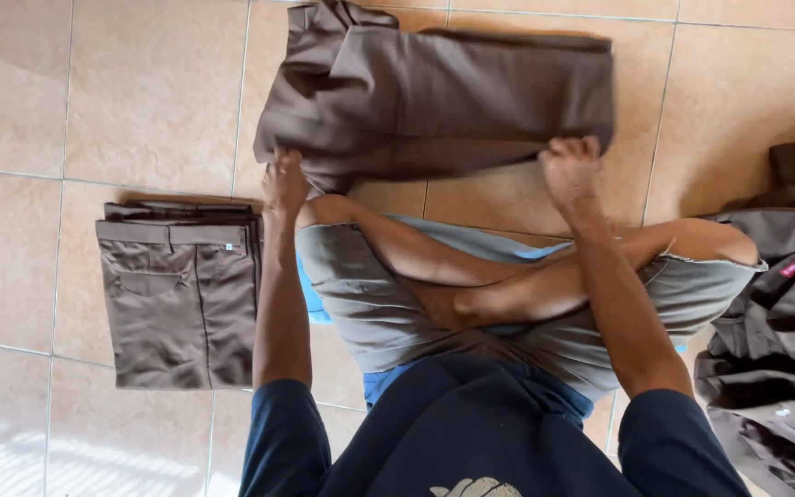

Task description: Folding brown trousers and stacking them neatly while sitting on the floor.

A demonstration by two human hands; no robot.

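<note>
A folded pair of brown trousers lies on the tiled floor in front of my crossed legs. My left hand grips its near left edge. At the near right edge, my right hand grips the same cloth. Both arms reach out past my knees, which are covered by grey shorts.
A neat stack of folded brown trousers sits on the floor to my left. A loose heap of grey-brown garments lies at my right. Beige tiles stretch all around.
</note>
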